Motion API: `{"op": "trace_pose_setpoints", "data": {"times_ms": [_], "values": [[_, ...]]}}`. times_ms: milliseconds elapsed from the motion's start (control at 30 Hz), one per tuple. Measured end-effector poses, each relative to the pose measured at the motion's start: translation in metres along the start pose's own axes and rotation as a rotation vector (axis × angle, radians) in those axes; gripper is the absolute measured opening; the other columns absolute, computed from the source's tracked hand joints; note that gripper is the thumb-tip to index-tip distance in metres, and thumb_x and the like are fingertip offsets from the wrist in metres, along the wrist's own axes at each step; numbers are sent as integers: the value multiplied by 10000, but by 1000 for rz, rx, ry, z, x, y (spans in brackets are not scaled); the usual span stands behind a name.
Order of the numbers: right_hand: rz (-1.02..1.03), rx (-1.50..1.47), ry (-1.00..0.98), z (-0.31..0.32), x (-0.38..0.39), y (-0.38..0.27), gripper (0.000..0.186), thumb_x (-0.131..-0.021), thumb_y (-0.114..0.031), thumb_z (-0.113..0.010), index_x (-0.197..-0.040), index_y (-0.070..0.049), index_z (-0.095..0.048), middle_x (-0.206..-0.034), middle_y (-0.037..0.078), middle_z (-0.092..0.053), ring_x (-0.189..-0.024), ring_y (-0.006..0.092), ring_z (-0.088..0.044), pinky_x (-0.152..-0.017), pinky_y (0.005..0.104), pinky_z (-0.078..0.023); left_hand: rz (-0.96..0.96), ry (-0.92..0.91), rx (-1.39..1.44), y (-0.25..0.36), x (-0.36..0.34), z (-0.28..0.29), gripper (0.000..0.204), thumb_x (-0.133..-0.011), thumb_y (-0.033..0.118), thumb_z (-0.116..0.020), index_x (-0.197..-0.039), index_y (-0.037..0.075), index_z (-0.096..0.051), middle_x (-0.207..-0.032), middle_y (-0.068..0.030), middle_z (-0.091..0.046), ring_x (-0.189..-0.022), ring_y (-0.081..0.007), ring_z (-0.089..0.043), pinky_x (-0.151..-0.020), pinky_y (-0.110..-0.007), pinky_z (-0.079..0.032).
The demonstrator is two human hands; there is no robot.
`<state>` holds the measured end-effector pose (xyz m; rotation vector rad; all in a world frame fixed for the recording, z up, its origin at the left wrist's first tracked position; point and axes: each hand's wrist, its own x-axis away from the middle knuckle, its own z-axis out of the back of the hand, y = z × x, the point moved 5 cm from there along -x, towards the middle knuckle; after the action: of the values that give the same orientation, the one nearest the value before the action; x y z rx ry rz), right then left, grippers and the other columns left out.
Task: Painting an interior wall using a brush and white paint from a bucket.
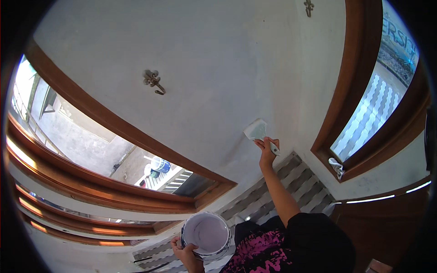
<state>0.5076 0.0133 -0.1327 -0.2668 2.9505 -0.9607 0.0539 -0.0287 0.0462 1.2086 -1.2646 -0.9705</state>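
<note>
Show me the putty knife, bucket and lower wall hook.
Putty knife (256, 129): head view, on the blade.
Bucket (196, 223): head view, on the inner wall.
Lower wall hook (151, 78): head view, on its plate.

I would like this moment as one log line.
left hand: holding white bucket | right hand: holding wide scraper at pale wall | around: metal hook, wooden window frame

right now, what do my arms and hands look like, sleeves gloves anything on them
Your right grip and left grip are both ungloved. The right forearm is bare, with no watch or band showing, up to a loose, plain black sleeve. The black top has a blotchy magenta print. The left sleeve isn't in view.
</note>
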Motion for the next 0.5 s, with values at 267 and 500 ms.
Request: {"op": "trace_pose_setpoints", "data": {"times_ms": [267,500], "values": [[-126,252,171,68,-2,46,135,-911,-41,-595,-908,-27,-461,-823,126,-622,-707,247,-696,-635,358,-622,-33,-32,-90,20,-5,-20,550,-533,-96,-483,-1052,73,-411,-924,-113,-561,-844,-247,-577,-771,-318,-478],[49,727,339,25,-20,41,139,-809,-61,-661,-893,-28,-555,-841,115,-630,-650,194,-655,-523,319,-590,-15,-56,-31,16,-7,-23,568,-533,-92,-483,-1071,77,-419,-936,-110,-550,-856,-252,-571,-789,-329,-480]]}}
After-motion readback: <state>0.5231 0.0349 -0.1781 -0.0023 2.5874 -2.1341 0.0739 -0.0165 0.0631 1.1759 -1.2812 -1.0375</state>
